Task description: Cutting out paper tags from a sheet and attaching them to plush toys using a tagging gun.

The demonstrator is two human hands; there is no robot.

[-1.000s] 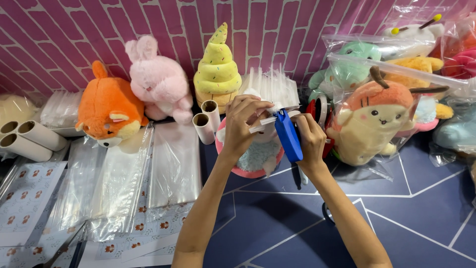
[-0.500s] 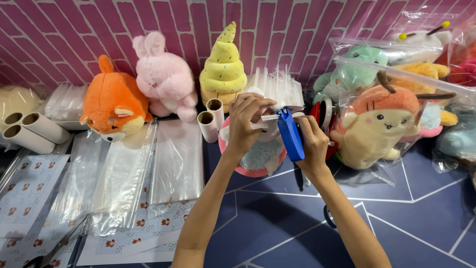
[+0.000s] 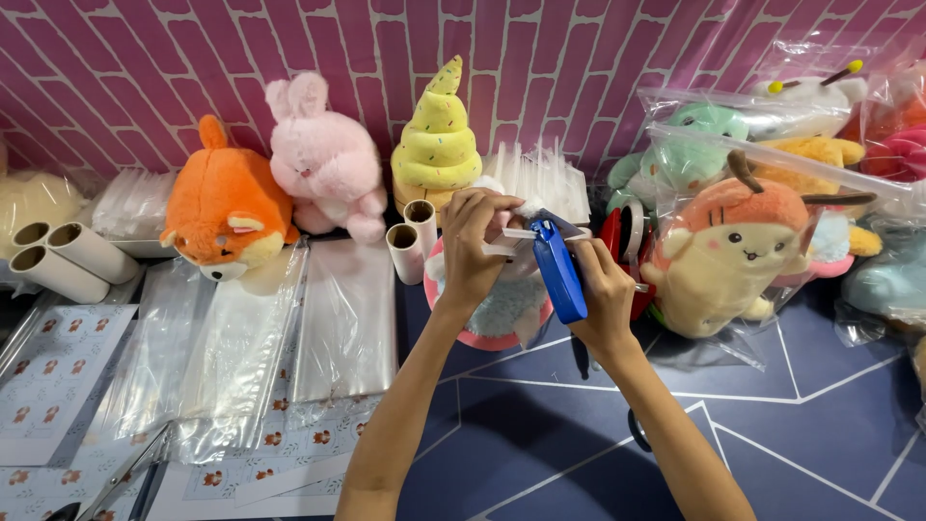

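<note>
Where the pink brick wall (image 3: 579, 58) meets the far edge of the dark blue surface (image 3: 772, 425), three unbagged plush toys in a row: orange fox-like plush (image 3: 227, 207), pink rabbit plush (image 3: 323, 164), yellow swirl plush (image 3: 439, 135). Far right, a pile of bagged plush toys, exact number hard to tell, nearest of them a cream and orange bagged plush (image 3: 728, 256). Four cardboard tubes: two standing just left of the hands (image 3: 413, 241), two lying at far left (image 3: 63, 260). Left of centre, several clear plastic bags (image 3: 241, 357) spread flat over sheets of stickers (image 3: 43, 371).

At centre, left hand (image 3: 475, 249) curled tight, pinching the white top of a pink and teal plush (image 3: 502, 314) that rests on the surface beneath both hands. Right hand (image 3: 603, 299) wrapped fully around a blue tagging gun (image 3: 558, 270), fingers closed, gun's tip pressed toward the spot gripped by the left hand.
</note>
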